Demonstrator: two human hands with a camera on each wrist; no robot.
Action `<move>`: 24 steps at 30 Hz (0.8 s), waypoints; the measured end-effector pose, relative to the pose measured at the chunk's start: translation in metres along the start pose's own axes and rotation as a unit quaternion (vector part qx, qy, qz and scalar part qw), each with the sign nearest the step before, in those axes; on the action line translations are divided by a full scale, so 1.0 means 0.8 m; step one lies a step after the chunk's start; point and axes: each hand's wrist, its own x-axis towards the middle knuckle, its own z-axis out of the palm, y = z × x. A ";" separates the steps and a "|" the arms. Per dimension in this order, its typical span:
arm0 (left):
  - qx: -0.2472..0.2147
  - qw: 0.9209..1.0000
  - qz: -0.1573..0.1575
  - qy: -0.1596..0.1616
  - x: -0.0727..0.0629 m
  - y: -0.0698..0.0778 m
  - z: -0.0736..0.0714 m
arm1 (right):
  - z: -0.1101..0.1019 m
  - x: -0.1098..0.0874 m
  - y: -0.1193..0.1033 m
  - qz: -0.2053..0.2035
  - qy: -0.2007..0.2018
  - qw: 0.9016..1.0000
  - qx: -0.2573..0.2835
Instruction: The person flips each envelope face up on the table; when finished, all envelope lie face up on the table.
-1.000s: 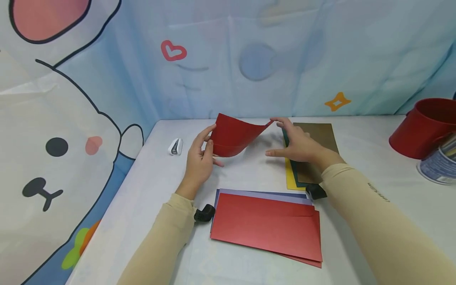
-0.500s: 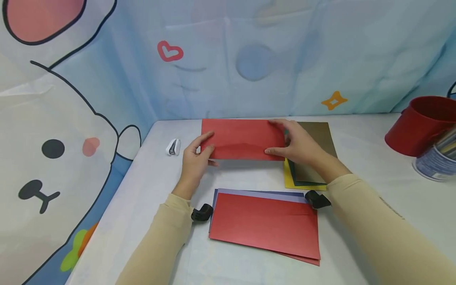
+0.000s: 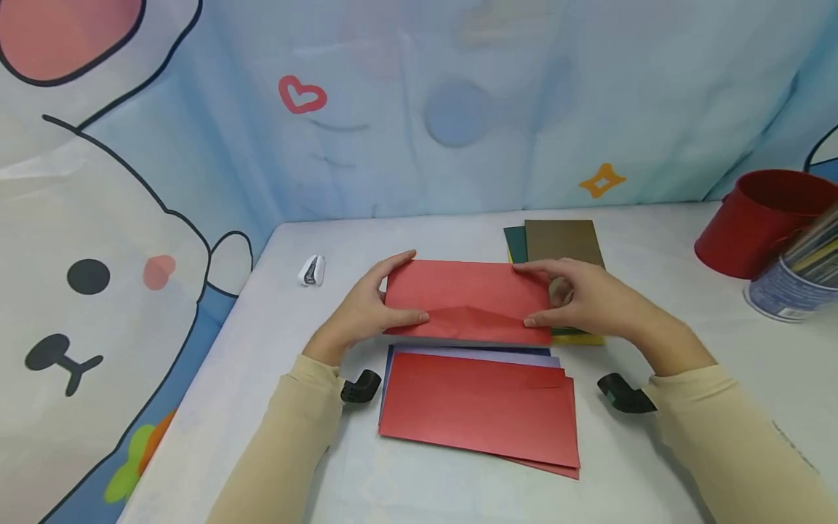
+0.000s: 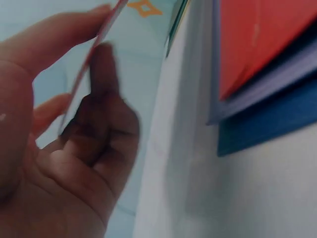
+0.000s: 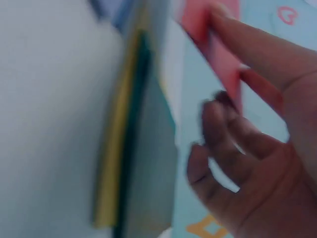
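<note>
A red envelope (image 3: 468, 295) is held level between both hands, just beyond the front stack. My left hand (image 3: 363, 313) pinches its left end, thumb on the near face and fingers behind. At the other end my right hand (image 3: 592, 300) grips it likewise; the right wrist view shows the envelope's edge (image 5: 225, 74) between thumb and fingers. Below it lies a stack topped by a red envelope (image 3: 478, 411), with lilac (image 3: 511, 355) and dark blue pieces showing beneath. Behind the right hand lies another stack, with a brown piece (image 3: 564, 241) over green (image 3: 516, 244) and yellow ones.
A small white gadget (image 3: 311, 270) with a dark middle lies at the back left. On the right stand a red bucket-like container (image 3: 727, 236) and a blue-patterned tin (image 3: 788, 295) holding pencil-like sticks. A printed curtain (image 3: 366, 160) hangs behind the white table (image 3: 262, 407).
The envelope was bent up, its right end by the right fingertips; it has flattened out, with the right hand now gripping it. Both hands have brought it nearer, toward the front stack.
</note>
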 end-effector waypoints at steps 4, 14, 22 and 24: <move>0.014 0.999 -0.016 -0.025 -0.002 0.006 -0.003 | -0.015 -0.007 -0.007 0.001 -0.031 0.999 -0.009; 0.107 0.986 -0.042 -0.119 -0.008 0.018 0.003 | -0.026 -0.026 -0.028 0.029 -0.142 0.989 -0.009; 0.228 0.955 -0.022 -0.189 -0.015 0.029 0.006 | -0.025 -0.033 -0.029 0.053 -0.249 0.967 0.019; 0.240 0.951 -0.023 -0.194 -0.017 0.032 0.005 | -0.026 -0.035 -0.027 0.068 -0.269 0.961 0.025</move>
